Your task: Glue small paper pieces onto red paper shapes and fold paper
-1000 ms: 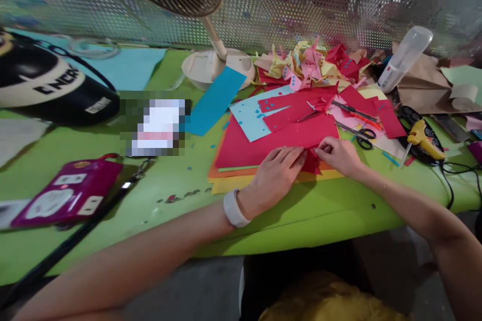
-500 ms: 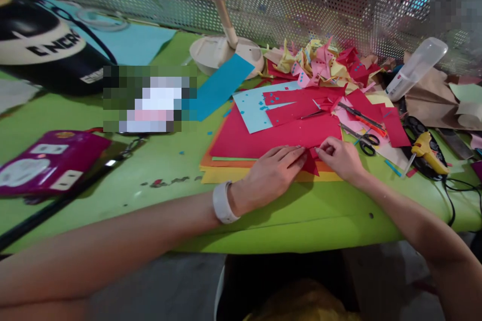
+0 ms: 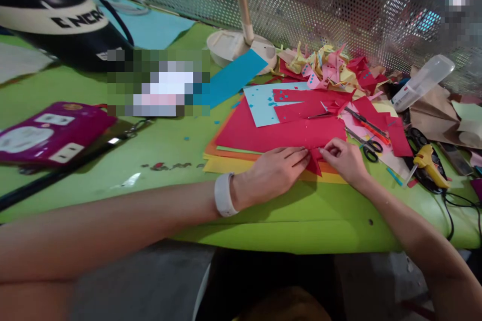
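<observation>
My left hand (image 3: 273, 173) lies nearly flat, fingers extended and close together, over a small folded red paper piece (image 3: 315, 162) at the front of the paper stack. Beside it, my right hand (image 3: 345, 159) has its thumb and fingertips pinched at the right edge of that piece. Beneath both are a large red sheet (image 3: 244, 130) and orange and yellow sheets. A light blue sheet (image 3: 256, 105) with small blue bits and red strips lies on top. Black-handled scissors (image 3: 371, 150) rest right of the stack.
A fan (image 3: 246, 25) stands behind, beside a heap of folded paper pieces (image 3: 327, 67). At right are a clear bottle (image 3: 424, 83), a yellow glue gun (image 3: 429, 165) and cords. Leftward lie a purple socket box (image 3: 56, 133), a blurred-out device and a black bag (image 3: 64, 25).
The camera view has shifted, so the background items sit differently in the picture. Both hands stay at the small red piece with almost the same pose.
</observation>
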Demonstrator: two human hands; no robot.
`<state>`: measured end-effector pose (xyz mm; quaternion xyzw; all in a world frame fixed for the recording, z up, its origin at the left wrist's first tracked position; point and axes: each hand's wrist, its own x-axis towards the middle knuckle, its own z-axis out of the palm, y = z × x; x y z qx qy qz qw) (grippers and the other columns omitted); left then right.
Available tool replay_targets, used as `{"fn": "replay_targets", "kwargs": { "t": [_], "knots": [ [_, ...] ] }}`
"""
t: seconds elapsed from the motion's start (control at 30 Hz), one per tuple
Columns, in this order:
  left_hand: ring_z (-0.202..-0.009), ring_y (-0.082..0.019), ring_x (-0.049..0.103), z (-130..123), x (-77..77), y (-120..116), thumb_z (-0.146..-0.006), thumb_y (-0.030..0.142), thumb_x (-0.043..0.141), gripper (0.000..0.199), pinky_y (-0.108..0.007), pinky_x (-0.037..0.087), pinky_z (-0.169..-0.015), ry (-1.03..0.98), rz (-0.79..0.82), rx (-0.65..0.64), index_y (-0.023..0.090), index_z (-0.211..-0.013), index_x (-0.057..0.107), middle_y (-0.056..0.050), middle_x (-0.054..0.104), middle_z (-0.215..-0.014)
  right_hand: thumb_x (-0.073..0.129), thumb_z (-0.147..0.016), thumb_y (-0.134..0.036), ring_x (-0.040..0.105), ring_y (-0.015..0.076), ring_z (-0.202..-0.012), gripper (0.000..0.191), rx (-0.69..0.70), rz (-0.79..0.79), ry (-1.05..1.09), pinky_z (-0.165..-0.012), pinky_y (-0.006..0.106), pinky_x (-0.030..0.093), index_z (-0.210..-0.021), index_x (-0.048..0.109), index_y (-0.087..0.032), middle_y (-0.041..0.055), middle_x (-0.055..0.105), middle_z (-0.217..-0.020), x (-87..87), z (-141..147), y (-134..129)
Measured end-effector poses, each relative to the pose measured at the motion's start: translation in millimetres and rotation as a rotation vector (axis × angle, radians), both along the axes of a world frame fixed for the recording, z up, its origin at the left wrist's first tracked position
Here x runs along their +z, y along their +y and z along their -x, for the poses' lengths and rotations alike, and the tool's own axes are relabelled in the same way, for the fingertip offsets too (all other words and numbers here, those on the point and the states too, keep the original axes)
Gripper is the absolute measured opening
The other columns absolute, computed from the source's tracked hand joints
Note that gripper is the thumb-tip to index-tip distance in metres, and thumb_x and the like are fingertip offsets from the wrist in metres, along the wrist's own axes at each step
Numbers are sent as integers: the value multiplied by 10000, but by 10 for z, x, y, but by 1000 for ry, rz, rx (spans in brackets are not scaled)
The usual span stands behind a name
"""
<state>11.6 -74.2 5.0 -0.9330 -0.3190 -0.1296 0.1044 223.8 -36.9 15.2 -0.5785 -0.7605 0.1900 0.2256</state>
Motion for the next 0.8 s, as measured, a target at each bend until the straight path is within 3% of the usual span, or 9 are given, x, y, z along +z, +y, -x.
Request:
{"fn": "replay_targets", "kwargs": {
  "t": [0.27, 0.8],
  "knots": [
    [-1146, -268, 615, 2, -11, 20, -923, 136, 434, 360, -393, 516, -912, -8, -2, -6, 83, -1240, 596, -170, 649, -1256, 614, -822, -341, 454, 98, -513, 200, 35, 6, 23, -536, 229, 321, -682, 589, -201, -39, 541, -551, 37, -10, 5],
    [-1076, -253, 637, -37, 3, 19, -947, 182, 435, 321, -385, 535, -885, -135, -3, 17, 107, -1199, 619, -157, 673, -1181, 619, -834, -335, 511, 105, -547, 183, -1, -16, -49, -554, 234, 334, -706, 604, -204, -15, 649, -657, 34, 25, -11]
  ]
}}
